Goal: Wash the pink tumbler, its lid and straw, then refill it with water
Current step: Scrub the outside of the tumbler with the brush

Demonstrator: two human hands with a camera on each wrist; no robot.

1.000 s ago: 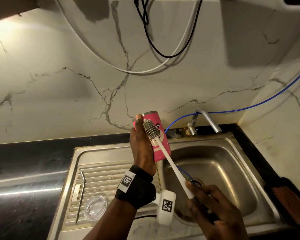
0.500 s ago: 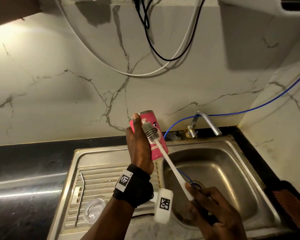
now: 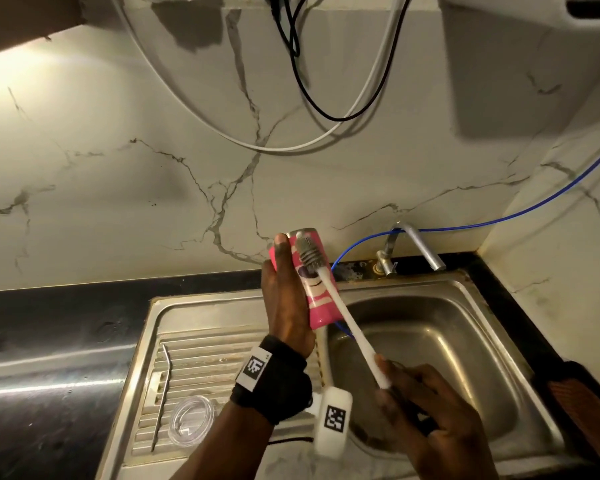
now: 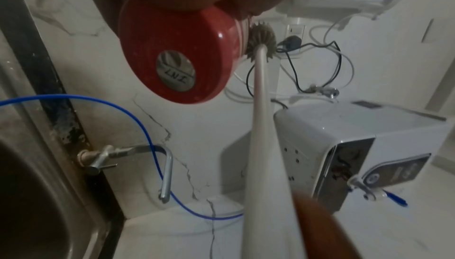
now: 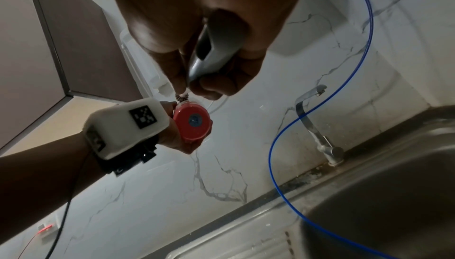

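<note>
My left hand (image 3: 286,299) grips the pink tumbler (image 3: 317,292) and holds it tilted above the sink's left edge, mouth pointing up and away. The tumbler's base (image 4: 177,65) (image 5: 193,122) faces both wrist cameras. My right hand (image 3: 426,410) holds the white handle of a bottle brush (image 3: 347,323). The grey bristle head (image 3: 309,252) lies against the tumbler's outer side near the rim, also visible as bristles (image 4: 262,38). The clear lid (image 3: 191,420) and the bent metal straw (image 3: 163,393) lie on the draining board.
The steel sink basin (image 3: 465,358) lies under my right hand, with a tap (image 3: 420,245) behind it and a thin blue hose (image 3: 534,209) running along the wall. Cables hang on the marble wall. A white water purifier (image 4: 344,146) stands at the right.
The brush head has slid up along the tumbler's side towards the rim. The tumbler stays in my left hand at about the same place.
</note>
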